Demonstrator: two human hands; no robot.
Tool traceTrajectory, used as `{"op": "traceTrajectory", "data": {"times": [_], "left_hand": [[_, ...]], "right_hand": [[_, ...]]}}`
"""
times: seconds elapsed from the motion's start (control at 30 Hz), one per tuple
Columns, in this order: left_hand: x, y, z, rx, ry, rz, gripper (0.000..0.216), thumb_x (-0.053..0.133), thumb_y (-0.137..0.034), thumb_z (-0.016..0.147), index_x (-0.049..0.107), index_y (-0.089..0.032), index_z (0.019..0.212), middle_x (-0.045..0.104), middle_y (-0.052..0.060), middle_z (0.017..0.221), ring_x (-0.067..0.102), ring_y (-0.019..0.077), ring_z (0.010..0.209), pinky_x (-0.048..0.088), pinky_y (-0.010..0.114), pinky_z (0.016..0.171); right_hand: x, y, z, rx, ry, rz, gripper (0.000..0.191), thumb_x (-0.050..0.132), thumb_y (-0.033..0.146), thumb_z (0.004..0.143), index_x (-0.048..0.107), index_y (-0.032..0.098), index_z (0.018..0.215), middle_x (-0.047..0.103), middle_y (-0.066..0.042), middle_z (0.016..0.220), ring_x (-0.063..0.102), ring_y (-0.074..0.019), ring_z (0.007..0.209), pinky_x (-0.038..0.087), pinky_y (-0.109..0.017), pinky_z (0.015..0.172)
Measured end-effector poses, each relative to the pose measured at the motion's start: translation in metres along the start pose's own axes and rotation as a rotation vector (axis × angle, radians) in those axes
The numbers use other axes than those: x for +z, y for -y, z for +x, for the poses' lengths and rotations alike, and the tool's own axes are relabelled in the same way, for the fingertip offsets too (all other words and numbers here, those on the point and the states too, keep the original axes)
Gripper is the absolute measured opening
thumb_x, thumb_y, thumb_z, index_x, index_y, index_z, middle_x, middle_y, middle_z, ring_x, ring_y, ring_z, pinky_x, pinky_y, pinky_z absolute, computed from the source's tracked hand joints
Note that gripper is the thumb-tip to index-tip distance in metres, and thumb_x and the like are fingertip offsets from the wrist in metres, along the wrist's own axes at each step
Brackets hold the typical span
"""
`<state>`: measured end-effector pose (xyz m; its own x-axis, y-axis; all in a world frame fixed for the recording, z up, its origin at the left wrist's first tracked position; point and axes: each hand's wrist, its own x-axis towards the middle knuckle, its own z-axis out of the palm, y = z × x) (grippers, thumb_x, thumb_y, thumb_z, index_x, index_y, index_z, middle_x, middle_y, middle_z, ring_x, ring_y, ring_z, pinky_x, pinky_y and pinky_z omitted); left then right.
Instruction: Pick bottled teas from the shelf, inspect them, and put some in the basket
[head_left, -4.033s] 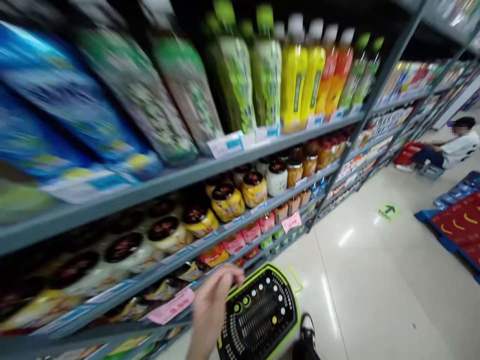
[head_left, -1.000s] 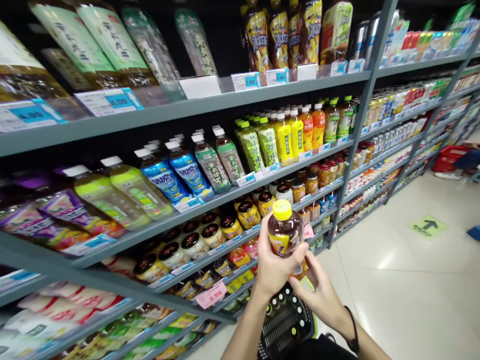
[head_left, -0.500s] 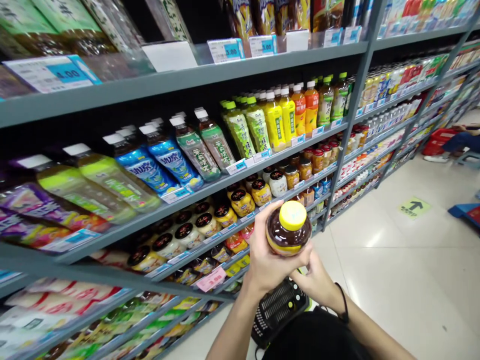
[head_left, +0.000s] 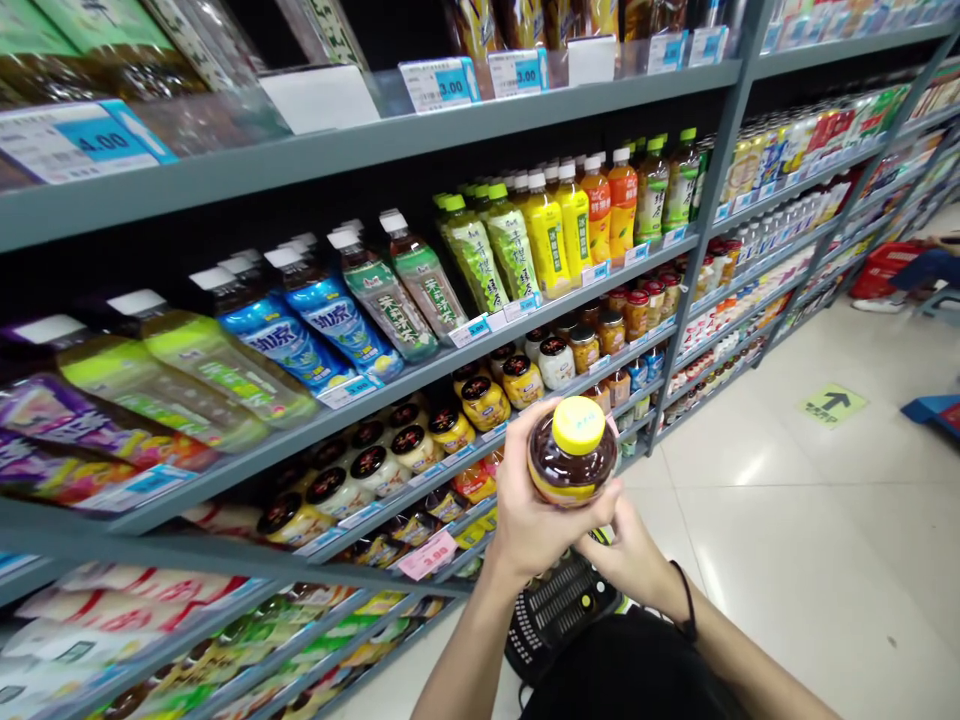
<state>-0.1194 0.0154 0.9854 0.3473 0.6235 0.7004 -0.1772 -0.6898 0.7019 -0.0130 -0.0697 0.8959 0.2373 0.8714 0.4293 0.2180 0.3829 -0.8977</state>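
Upright in front of my body is a dark brown bottle (head_left: 571, 465) with a yellow cap and a yellow label edge. My left hand (head_left: 529, 520) is wrapped round its side, with the thumb across the near face. From the right, my right hand (head_left: 630, 555) grips the bottle lower down; most of its fingers are hidden behind the left hand and the bottle. A black band circles the right wrist. Just beyond the bottle, jars with dark lids (head_left: 481, 400) line a lower shelf.
Drink bottles (head_left: 364, 290) fill the middle shelf (head_left: 442, 365) on my left. A black slotted basket (head_left: 551, 615) is on the floor below my hands. Farther right are a floor arrow sign (head_left: 832, 404), a red basket (head_left: 889, 270), a seated person's leg and a blue object (head_left: 934, 408).
The view has shifted slightly, so the shelf goods sit a little differently. Both hands keep their hold on the bottle, which appears slightly farther left and higher.
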Motion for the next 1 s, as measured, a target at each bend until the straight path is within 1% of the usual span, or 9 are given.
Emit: {"op": "traceTrajectory", "data": {"times": [0.13,0.27,0.33,0.47,0.57,0.63,0.77,0.9,1.0], "left_hand": [[0.002,0.002,0.002,0.002,0.01,-0.012,0.093,0.098,-0.022,0.067,0.052,-0.03,0.147,0.062,0.005,0.133,0.064,0.0247,0.123,0.051,0.033,0.113],[0.004,0.004,0.002,-0.032,0.018,-0.032,0.09,0.098,-0.022,0.066,0.053,-0.028,0.144,0.062,0.005,0.129,0.065,0.0249,0.12,0.053,0.035,0.11],[0.006,0.003,0.003,-0.066,-0.01,-0.01,0.087,0.097,-0.024,0.066,0.054,-0.026,0.142,0.063,0.006,0.125,0.066,0.0244,0.116,0.055,0.035,0.106],[0.009,-0.001,0.009,-0.129,-0.117,-0.004,0.072,0.092,-0.025,0.07,0.054,-0.021,0.132,0.066,0.003,0.109,0.069,0.0171,0.091,0.059,0.027,0.086],[0.012,-0.003,0.014,-0.171,-0.151,-0.077,0.063,0.087,-0.022,0.075,0.051,-0.02,0.127,0.069,0.0,0.094,0.067,0.0121,0.073,0.057,0.021,0.07],[0.014,-0.003,0.014,-0.187,-0.152,-0.095,0.062,0.086,-0.021,0.076,0.05,-0.019,0.127,0.07,-0.001,0.091,0.066,0.0118,0.07,0.056,0.021,0.068],[0.013,0.0,0.007,-0.205,-0.114,-0.05,0.067,0.087,-0.025,0.074,0.051,-0.02,0.13,0.07,0.003,0.102,0.069,0.0155,0.081,0.06,0.026,0.077],[0.005,0.003,0.001,-0.237,0.004,0.016,0.088,0.091,-0.028,0.073,0.043,-0.022,0.147,0.063,0.016,0.137,0.068,0.0307,0.117,0.059,0.042,0.1],[0.0,0.004,0.0,-0.234,0.11,0.021,0.088,0.093,-0.031,0.072,0.045,-0.023,0.145,0.06,0.017,0.143,0.064,0.0358,0.127,0.056,0.049,0.109]], "right_hand": [[-0.001,0.0,0.0,0.004,-0.029,0.003,0.042,0.067,0.024,0.098,0.059,0.019,0.139,0.066,-0.014,0.136,0.064,-0.0269,0.128,0.05,-0.045,0.117],[-0.001,-0.002,-0.001,0.028,-0.032,0.012,0.043,0.065,0.027,0.1,0.057,0.019,0.142,0.062,-0.015,0.143,0.061,-0.0269,0.134,0.049,-0.044,0.118],[-0.002,-0.002,-0.003,0.059,-0.019,0.002,0.051,0.068,0.03,0.099,0.053,0.017,0.146,0.059,-0.016,0.146,0.058,-0.0283,0.138,0.046,-0.046,0.121],[-0.001,-0.002,-0.006,0.105,-0.012,-0.025,0.072,0.077,0.029,0.091,0.042,0.019,0.154,0.058,-0.014,0.148,0.058,-0.0277,0.137,0.046,-0.044,0.121],[-0.001,-0.003,-0.008,0.087,-0.06,-0.018,0.066,0.078,0.026,0.09,0.047,0.024,0.148,0.063,-0.008,0.143,0.063,-0.0233,0.131,0.051,-0.035,0.115],[-0.001,-0.004,-0.01,0.07,-0.081,-0.02,0.065,0.078,0.025,0.089,0.049,0.025,0.146,0.065,-0.006,0.141,0.064,-0.0221,0.129,0.052,-0.032,0.112],[0.002,-0.008,-0.013,0.101,-0.087,-0.022,0.063,0.08,0.027,0.088,0.051,0.021,0.144,0.066,-0.009,0.138,0.067,-0.0235,0.124,0.055,-0.033,0.109],[0.004,-0.007,-0.019,0.207,-0.094,0.075,0.076,0.085,0.023,0.081,0.046,0.02,0.147,0.067,-0.01,0.137,0.067,-0.0247,0.124,0.055,-0.035,0.109],[0.004,-0.007,-0.024,0.25,-0.112,0.11,0.07,0.087,0.024,0.079,0.052,0.02,0.139,0.069,-0.009,0.132,0.068,-0.0247,0.121,0.056,-0.035,0.107]]}}
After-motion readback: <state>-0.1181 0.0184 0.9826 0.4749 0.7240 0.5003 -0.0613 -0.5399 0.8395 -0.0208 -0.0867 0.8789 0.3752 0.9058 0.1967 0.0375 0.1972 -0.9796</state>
